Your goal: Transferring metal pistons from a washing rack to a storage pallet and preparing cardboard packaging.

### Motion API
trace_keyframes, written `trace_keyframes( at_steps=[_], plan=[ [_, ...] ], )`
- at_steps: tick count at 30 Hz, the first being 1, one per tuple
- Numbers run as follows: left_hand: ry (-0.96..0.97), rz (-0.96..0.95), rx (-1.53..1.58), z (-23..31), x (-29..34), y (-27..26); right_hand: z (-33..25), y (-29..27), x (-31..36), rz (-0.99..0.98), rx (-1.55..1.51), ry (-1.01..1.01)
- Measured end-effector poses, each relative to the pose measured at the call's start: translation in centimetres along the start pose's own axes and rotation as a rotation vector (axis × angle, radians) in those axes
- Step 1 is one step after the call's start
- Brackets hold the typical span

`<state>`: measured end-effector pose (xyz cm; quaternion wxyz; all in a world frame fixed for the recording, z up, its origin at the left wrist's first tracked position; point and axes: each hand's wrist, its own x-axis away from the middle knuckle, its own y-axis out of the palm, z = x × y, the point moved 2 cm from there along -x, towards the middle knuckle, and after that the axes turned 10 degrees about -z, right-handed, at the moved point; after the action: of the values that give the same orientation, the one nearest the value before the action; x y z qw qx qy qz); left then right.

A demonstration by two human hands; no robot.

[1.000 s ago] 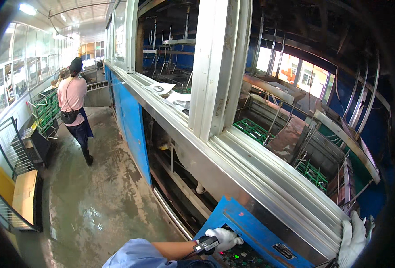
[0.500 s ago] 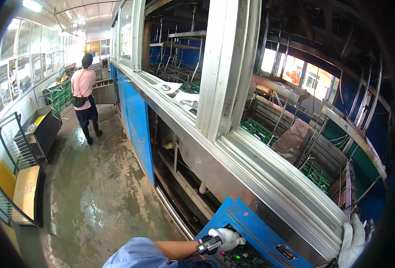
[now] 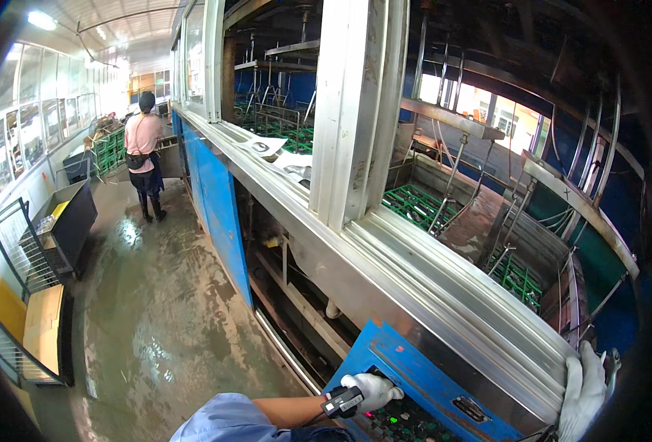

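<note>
My left hand (image 3: 372, 393), in a white glove with a dark device strapped at the wrist, is at a dark opening in a blue control panel (image 3: 392, 346). Its fingers are curled; whatever they hold is hidden. Small red and green lights (image 3: 394, 420) glow just below it. At the far lower right, my right hand (image 3: 582, 394), also gloved in white, rests with fingers stretched along the end of the metal sill (image 3: 458, 309). A grey shape beside those fingers is unclear.
Behind the sill and upright post (image 3: 351, 110) are hanging beams (image 3: 455, 119) and green racks (image 3: 414, 205). White papers (image 3: 263, 146) lie on the sill. Leftward, a person (image 3: 144, 151) stands on the wet floor (image 3: 156, 295), near a dark bin (image 3: 71, 221) and a cart with cardboard (image 3: 43, 324).
My view has shifted slightly. The beams inside appear a little higher against the sill, and more of the green racks shows. Both my hands stay in about the same places.
</note>
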<state>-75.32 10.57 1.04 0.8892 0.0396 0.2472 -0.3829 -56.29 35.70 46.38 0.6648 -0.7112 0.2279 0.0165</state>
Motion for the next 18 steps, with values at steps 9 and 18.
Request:
trace_keyframes(
  at_steps=[9,18],
  plan=[
    [-0.504,-0.195,-0.698,9.7,-1.7,0.0,0.4,0.5,0.0,0.056,-0.002,-0.01],
    [-0.552,-0.238,-0.754,12.9,-2.6,-0.4,0.0,0.9,0.0,0.212,0.051,-0.16]
  ],
)
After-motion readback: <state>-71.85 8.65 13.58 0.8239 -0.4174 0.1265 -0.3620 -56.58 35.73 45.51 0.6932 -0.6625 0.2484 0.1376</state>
